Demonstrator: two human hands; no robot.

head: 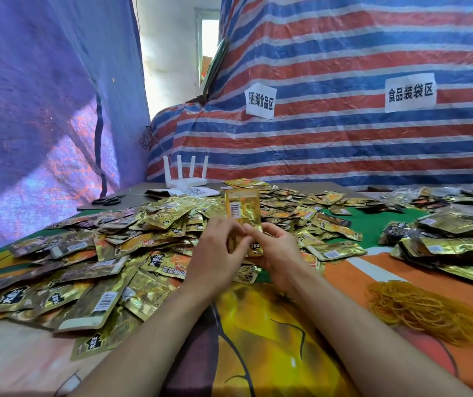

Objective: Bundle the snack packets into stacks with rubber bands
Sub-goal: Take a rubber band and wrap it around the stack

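An upright stack of gold snack packets (242,209) stands on end above the table, held from both sides. My left hand (215,257) grips its lower left edge and my right hand (276,252) grips its lower right. A wide heap of loose gold and brown packets (92,262) covers the table to the left and behind. A pile of yellow rubber bands (427,310) lies at the right. Whether a band is on the stack cannot be seen.
Bundled packets (447,247) lie at the far right. A white router (185,179) and black scissors (107,200) sit at the table's back left. Striped tarpaulin (344,138) with paper signs closes the back; a blue sheet (43,124) hangs at the left.
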